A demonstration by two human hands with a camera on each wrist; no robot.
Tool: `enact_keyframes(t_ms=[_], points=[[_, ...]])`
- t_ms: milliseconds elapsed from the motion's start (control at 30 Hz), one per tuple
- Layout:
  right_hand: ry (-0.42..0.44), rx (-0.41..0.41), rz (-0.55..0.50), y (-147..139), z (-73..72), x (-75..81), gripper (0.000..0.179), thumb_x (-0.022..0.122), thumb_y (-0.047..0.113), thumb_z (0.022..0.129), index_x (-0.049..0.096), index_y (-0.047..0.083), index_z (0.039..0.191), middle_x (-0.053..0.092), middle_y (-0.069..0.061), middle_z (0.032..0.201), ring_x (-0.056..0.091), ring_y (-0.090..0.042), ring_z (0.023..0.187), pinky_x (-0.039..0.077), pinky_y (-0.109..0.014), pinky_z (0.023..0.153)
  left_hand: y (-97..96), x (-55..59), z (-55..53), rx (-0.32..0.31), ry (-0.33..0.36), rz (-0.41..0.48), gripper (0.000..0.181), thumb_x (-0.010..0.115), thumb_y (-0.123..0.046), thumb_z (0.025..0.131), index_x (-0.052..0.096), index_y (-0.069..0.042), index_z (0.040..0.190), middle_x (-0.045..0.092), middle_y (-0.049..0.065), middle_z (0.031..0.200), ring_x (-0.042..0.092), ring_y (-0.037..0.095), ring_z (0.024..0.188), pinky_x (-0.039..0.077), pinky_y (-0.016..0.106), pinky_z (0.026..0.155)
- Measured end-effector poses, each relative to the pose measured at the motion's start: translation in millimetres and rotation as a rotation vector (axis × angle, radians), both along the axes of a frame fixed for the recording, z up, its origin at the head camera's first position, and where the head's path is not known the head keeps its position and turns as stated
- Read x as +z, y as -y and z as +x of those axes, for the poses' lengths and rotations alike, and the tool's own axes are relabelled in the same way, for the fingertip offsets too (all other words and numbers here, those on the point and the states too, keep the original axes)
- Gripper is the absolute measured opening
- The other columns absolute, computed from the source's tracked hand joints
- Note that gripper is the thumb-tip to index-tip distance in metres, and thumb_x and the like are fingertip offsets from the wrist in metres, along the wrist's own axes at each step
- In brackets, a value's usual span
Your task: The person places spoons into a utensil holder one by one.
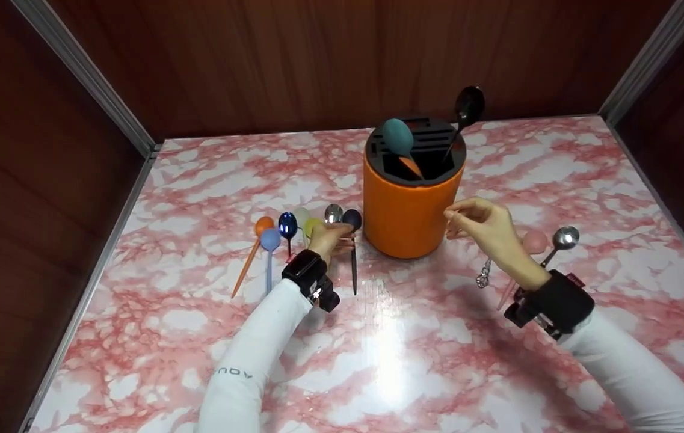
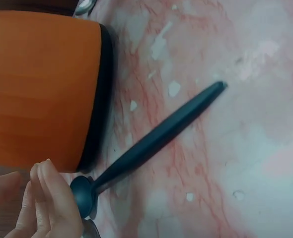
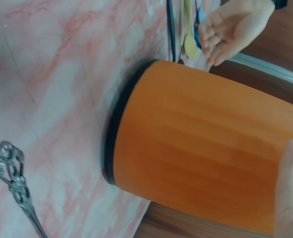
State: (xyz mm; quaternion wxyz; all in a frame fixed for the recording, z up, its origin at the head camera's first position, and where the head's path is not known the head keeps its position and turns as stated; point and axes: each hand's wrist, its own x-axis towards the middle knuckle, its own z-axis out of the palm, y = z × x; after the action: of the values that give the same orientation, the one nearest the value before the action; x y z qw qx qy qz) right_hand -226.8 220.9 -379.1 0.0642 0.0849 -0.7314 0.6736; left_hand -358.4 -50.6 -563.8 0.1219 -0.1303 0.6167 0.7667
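Observation:
An orange cylindrical utensil holder (image 1: pixel 409 218) with a slotted black top stands at the back of the table. In it lean a teal spoon with an orange handle (image 1: pixel 398 138) and a black spoon (image 1: pixel 470 106). My left hand (image 1: pixel 328 237), holding nothing, hovers left of the holder over several spoons, nearest the dark spoon (image 2: pixel 154 143). Its fingers look extended and relaxed in the left wrist view. My right hand (image 1: pixel 486 228) is empty beside the holder's right side, fingers loosely bent. Whether its fingertips touch the holder I cannot tell.
Left of the holder lie an orange spoon (image 1: pixel 264 226), a light blue spoon (image 1: pixel 270 239), a shiny dark blue spoon (image 1: pixel 287 225) and others. At right are a pink spoon (image 1: pixel 535 242), a metal spoon (image 1: pixel 566 237) and an ornate silver handle (image 3: pixel 18 183). Wooden panels (image 1: pixel 317 66) enclose the table.

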Motion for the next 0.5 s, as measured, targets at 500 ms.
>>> enact_keyframes(t_ms=[500], points=[[0.071,0.050,0.036,-4,6.8,-16.0,0.016,0.062,-0.005,0.092,0.060,-0.017,0.102,0.065,-0.007,0.074,0.066,-0.013,0.063,0.060,-0.026,0.064,3.9,-137.5,-91.7,0.041,-0.091,-0.199,0.021,0.081,-0.011,0.070,0.069,-0.002,0.083,0.068,0.013,0.066,0.066,0.024,0.051,0.057,0.036,0.043]])
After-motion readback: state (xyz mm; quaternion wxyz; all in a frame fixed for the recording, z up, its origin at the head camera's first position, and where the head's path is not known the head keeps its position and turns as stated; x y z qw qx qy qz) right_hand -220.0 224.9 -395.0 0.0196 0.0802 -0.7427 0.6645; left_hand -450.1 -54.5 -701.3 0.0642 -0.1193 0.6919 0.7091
